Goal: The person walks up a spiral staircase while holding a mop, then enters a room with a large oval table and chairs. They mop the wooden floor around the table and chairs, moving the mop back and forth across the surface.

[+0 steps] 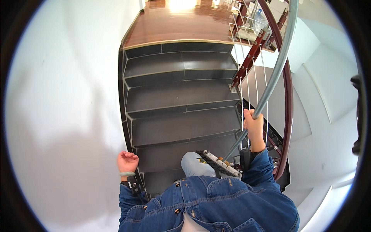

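My right hand [254, 123] is wrapped round the long grey metal pole of a broom [266, 94]. The pole slants from the top right of the view down toward my legs. At its lower end, beside my leg, is the broom head [220, 162], a long pale block with dark bristles, partly covered by my jacket and sleeve. My left hand [127, 160] hangs by the white wall, its fingers curled in with nothing visible in them.
Dark tiled stairs [181, 92] rise ahead to a reddish wooden floor [177, 25]. A white wall [69, 116] borders them on the left. On the right runs a dark red handrail [288, 104] with thin white rods. Some items, including a clear bottle [258, 17], stand beyond the railing.
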`<state>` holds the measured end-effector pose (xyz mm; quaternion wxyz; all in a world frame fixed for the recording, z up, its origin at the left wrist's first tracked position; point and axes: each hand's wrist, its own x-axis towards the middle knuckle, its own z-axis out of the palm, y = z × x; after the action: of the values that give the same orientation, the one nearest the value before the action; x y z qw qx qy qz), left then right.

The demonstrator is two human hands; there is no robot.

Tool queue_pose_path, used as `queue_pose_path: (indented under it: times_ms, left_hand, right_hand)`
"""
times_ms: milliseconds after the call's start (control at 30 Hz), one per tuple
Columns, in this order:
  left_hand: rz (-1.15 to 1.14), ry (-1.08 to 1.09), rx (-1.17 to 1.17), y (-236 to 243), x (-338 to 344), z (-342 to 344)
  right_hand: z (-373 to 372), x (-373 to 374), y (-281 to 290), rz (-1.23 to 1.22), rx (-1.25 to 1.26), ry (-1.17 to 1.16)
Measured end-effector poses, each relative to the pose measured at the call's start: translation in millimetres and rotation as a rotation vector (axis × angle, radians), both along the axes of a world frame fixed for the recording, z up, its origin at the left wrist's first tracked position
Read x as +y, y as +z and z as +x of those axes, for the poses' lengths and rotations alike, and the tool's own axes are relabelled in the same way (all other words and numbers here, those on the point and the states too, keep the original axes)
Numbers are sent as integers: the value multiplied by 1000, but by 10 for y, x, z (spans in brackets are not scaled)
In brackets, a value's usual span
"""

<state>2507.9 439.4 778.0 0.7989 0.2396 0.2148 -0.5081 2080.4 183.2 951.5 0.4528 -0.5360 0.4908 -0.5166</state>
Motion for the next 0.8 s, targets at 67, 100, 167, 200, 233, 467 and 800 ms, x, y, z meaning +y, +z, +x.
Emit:
queue_pose_path:
  times_ms: [67,100,167,200,233,467,800]
  left_hand:
    - [0,-46,27,80,-431,122]
    - [5,-60,15,179,-668,150]
    - [26,-47,31,306,-1004,221]
    - [93,-28,61,464,-1179,275]
    - [141,-18,66,626,-1357,316]
    - [22,-29,-32,1523,-1998,928]
    - [195,63,39,2259,-3037,2056]
  right_hand:
    - [95,-291,0,15,-22,-21]
    - [110,-486,38,33,-26,-38]
    - [216,-776,79,56,-37,-59]
    - [300,-926,150,64,-30,-66]
    - [370,-1090,232,104,-38,-99]
    - [902,-1861,893,68,-73,-19]
    - [1772,-3297,1960,39,50,-96]
